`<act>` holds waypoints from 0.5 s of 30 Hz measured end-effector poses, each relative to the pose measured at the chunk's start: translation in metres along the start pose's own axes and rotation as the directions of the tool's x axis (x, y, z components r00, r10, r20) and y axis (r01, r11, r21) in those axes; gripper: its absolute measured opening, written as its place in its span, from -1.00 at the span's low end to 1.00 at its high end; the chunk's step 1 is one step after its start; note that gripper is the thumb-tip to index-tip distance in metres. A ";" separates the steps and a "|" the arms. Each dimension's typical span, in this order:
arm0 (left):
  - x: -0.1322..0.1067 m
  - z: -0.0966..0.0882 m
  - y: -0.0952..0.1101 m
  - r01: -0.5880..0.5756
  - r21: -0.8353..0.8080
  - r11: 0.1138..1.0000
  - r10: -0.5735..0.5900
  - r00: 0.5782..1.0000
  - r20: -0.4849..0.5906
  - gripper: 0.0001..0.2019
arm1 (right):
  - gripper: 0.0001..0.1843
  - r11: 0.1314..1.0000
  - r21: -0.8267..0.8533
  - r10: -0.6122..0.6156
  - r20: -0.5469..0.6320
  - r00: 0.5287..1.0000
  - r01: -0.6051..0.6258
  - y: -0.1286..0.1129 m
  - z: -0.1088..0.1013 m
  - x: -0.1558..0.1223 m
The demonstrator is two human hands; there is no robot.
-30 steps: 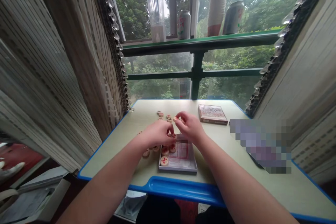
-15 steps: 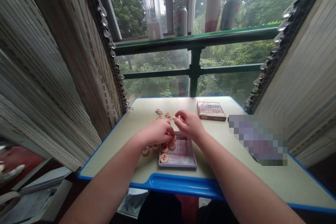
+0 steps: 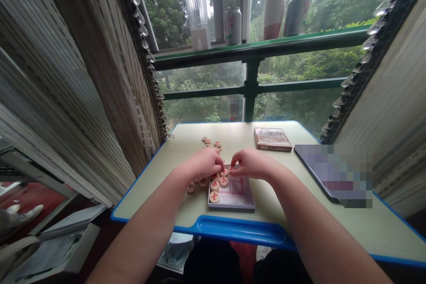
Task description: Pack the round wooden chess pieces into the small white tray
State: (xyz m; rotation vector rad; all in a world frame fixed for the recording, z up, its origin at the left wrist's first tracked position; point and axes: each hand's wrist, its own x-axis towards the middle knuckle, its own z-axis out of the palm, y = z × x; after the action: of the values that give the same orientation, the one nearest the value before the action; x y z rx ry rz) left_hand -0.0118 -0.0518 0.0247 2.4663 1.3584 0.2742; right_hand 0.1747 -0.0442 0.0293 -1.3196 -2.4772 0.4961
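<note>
A shallow grey box [image 3: 244, 199] with a red grid inside lies near the table's front edge. Several round wooden chess pieces with red characters [image 3: 214, 196] sit in its left part. My left hand [image 3: 203, 164] curls over the box's far left corner, fingertips pinched on a piece there. My right hand [image 3: 254, 163] hovers over the box's far edge, fingers pinched on another wooden piece [image 3: 225, 171] that it lowers into the box. More loose pieces [image 3: 213, 143] lie farther back on the table, and a few [image 3: 191, 187] lie left of the box.
The beige table [image 3: 299, 204] has a blue rim. A box lid [image 3: 272, 138] lies at the back right, with a blurred dark flat object [image 3: 334, 173] beside it. Cans and stacked cups stand on the green window rail [image 3: 266, 46]. Bamboo blinds hang on both sides.
My right hand has come down and toward me from the loose pieces to the box's far edge. My left hand stayed at the box's far left corner. The camera view shifted slightly.
</note>
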 end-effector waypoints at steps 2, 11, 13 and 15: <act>0.002 0.000 -0.003 -0.003 -0.034 0.999 0.001 0.998 -0.068 -0.74 | -0.86 1.000 0.018 0.002 0.036 0.999 -0.002 0.000 0.002 0.001; 0.017 0.016 -0.019 0.126 -0.265 0.956 -0.187 0.958 -0.218 -0.74 | -0.85 0.998 0.032 -0.050 0.015 0.999 0.050 -0.001 0.016 0.006; 0.018 0.018 -0.019 0.151 -0.307 0.940 -0.213 0.960 -0.179 -0.73 | -0.82 0.999 0.009 -0.049 0.009 0.999 0.049 -0.002 0.016 0.006; 0.018 0.019 -0.018 0.143 -0.321 0.936 -0.213 0.958 -0.194 -0.74 | -0.78 0.999 -0.020 -0.039 0.007 0.999 0.039 -0.002 0.015 0.006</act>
State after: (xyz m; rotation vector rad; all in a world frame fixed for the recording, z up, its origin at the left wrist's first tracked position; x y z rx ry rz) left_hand -0.0101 -0.0308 0.0010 2.0912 1.4920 0.6845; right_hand 0.1637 -0.0433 0.0171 -1.2765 -2.5145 0.4683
